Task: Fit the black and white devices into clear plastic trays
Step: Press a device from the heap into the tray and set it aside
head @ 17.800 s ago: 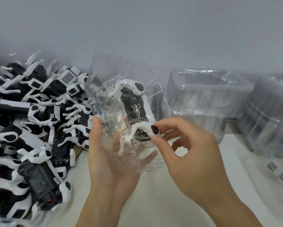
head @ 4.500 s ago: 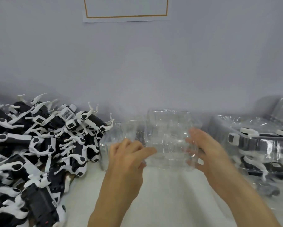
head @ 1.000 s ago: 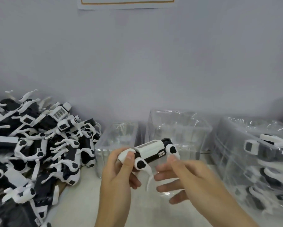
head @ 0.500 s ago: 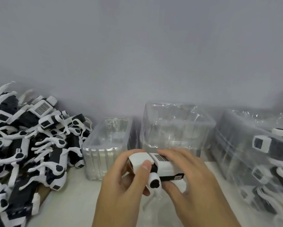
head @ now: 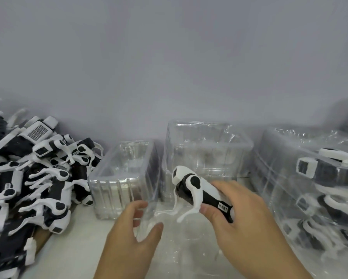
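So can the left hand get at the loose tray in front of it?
Probably yes: the left hand already has fingers at the clear tray edge, and the right hand holds the device above it, off to the side.

Device pile (head: pixel 30 178) — far left on the table (head: pixel 84 238). Two tray stacks (head: pixel 125 178) (head: pixel 207 156) side by side at the wall, centre; packed trays (head: pixel 314 188) far right. One device (head: pixel 197 188) — in the right hand (head: pixel 247 228), before the stacks, left hand (head: pixel 133 236) beside it.

one held device (head: pixel 199 191), two hands (head: pixel 129 236)
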Demonstrator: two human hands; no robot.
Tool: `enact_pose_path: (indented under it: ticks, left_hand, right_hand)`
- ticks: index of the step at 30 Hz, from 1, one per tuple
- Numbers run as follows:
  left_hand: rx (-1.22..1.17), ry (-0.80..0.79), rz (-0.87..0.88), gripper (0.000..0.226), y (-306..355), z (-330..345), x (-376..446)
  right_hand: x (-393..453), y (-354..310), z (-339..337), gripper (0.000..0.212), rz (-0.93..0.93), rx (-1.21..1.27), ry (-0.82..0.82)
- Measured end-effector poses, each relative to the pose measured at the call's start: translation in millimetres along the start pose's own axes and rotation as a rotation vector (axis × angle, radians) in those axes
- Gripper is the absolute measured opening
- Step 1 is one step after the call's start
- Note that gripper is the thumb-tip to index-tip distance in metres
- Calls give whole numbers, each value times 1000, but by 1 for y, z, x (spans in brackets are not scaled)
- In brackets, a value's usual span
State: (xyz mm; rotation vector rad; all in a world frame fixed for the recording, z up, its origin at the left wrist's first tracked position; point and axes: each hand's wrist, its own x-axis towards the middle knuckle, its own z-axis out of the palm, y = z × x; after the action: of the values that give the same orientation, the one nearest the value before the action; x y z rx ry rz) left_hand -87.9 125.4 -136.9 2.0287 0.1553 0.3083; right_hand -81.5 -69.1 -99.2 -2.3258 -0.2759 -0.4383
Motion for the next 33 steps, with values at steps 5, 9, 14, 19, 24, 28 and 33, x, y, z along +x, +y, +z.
enact_pose_path:
  ticks: [5,9,14,19,24,28,33]
  left_hand:
    - [-42,-128,-90,57,-3,1,1]
    - [-153,-169,-181,52,-5,-4,5]
    - [-287,-172,-251,43,-6,-2,5]
    - [-322,-130,-265,26,-7,0,8]
    - [-340,-88,-277,20,-11,-3,11]
    - [-370,-58,-310,28,-10,0,11]
    - [-439,9,-331,26,-9,6,12]
  right_hand:
    - [-2,5,7,17,60,4,-70]
    - [-2,2,8,20,75,48,-144]
    - [-1,0,10,11,48,63,-184]
    - [0,-5,12,10,11,26,-130]
    - [1,-5,4,10,-36,29,-119]
    - [1,-8,6,11,-76,-48,-232]
    - [-1,-17,22,19,-44,-140,-371]
